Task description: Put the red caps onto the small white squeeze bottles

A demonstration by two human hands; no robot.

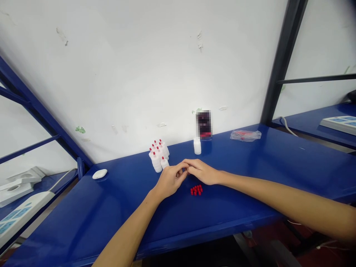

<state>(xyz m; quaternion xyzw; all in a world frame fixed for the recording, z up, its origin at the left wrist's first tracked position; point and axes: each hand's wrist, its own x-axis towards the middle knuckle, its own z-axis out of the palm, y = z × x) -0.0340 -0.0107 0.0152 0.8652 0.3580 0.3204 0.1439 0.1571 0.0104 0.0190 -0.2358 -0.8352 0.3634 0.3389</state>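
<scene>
Over the middle of the blue table, my left hand and my right hand meet at the fingertips. Both are closed with the fingers curled inward, and whatever lies between them is hidden. Just below my right hand is a small cluster of red caps on the tabletop. Behind my left hand stands a tight group of white squeeze bottles with red tips. One more such bottle is in front of them, partly covered by that hand. Beyond my right hand a single white bottle stands upright; no red tip shows on it.
A clear plastic bag with red pieces lies at the back right of the blue table. A phone-like dark object, pixelated, leans against the wall. A white rounded case lies at left. Metal posts flank the table.
</scene>
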